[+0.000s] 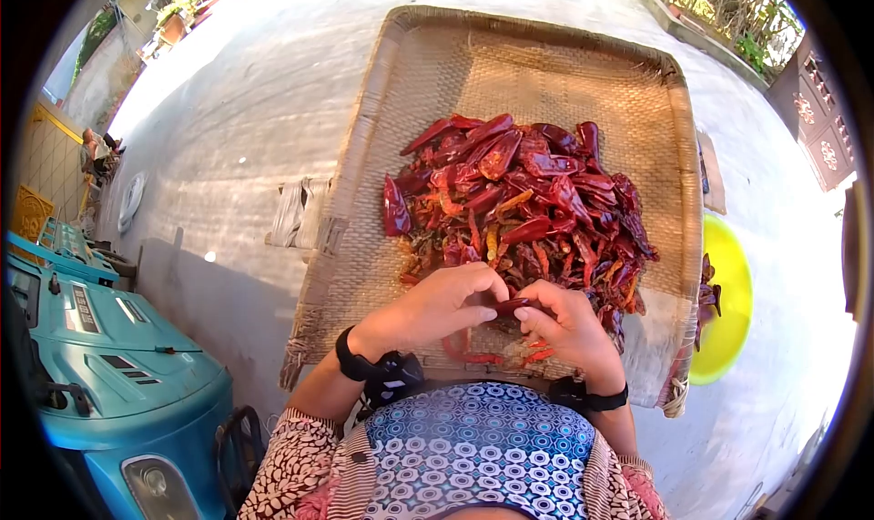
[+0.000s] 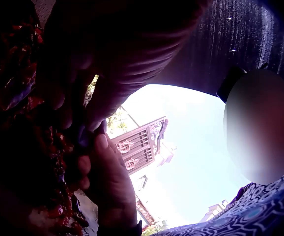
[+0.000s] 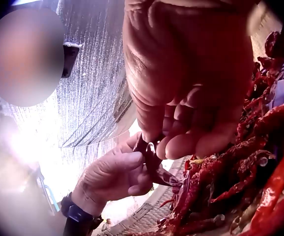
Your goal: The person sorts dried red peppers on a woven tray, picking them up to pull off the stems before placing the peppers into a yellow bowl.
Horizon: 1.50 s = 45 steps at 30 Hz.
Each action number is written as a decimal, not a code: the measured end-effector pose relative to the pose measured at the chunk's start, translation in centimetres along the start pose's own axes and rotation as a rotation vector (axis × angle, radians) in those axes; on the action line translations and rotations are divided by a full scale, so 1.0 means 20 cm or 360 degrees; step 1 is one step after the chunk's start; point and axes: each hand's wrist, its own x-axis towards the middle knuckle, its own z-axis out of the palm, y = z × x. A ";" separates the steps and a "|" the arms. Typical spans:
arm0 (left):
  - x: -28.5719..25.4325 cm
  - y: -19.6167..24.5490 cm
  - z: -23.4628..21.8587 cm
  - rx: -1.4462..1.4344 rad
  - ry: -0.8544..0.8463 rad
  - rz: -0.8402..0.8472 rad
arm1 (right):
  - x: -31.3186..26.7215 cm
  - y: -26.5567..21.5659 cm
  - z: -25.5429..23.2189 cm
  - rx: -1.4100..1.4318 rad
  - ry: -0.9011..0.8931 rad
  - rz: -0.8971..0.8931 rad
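Both hands meet at the near side of a large woven tray (image 1: pixel 373 156). Between them is a dark red dried chili pepper (image 1: pixel 512 309). My left hand (image 1: pixel 435 303) pinches one end between thumb and fingers, and my right hand (image 1: pixel 572 327) pinches the other. In the right wrist view, the chili (image 3: pixel 154 166) looks glossy, with part of it sticking out below the fingertips. Just beyond the hands lies a heap of dried red chilies (image 1: pixel 537 188), with smaller orange and yellow ones among them. The left wrist view is too dark to show the grip well.
A yellow-green basin (image 1: pixel 733 301) with some chilies at its edge stands right of the tray. On the left is a turquoise vehicle (image 1: pixel 127 365). A grey cloth-like bundle (image 1: pixel 300 212) sits by the tray's left edge. Farther off, a person (image 1: pixel 96 151) sits near a wall.
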 end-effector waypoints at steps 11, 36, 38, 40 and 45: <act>0.04 -0.38 -0.27 0.0807 0.1326 -0.0760 | -0.22 0.26 -0.52 0.1646 0.1517 -0.0590; 0.11 -0.05 0.06 -0.1239 0.0070 -0.0408 | -0.01 0.02 -0.02 0.0107 0.0184 -0.0065; 0.13 -0.07 0.01 -0.0950 0.0265 -0.0376 | -0.02 0.06 -0.08 0.0192 0.0338 -0.0079; 0.15 -0.06 -0.08 -0.0418 0.0709 -0.0218 | -0.04 0.10 -0.16 0.0425 0.0626 -0.0090; 0.17 -0.33 -0.32 0.1361 0.1366 -0.0484 | -0.13 0.24 -0.48 0.1340 0.1320 -0.0435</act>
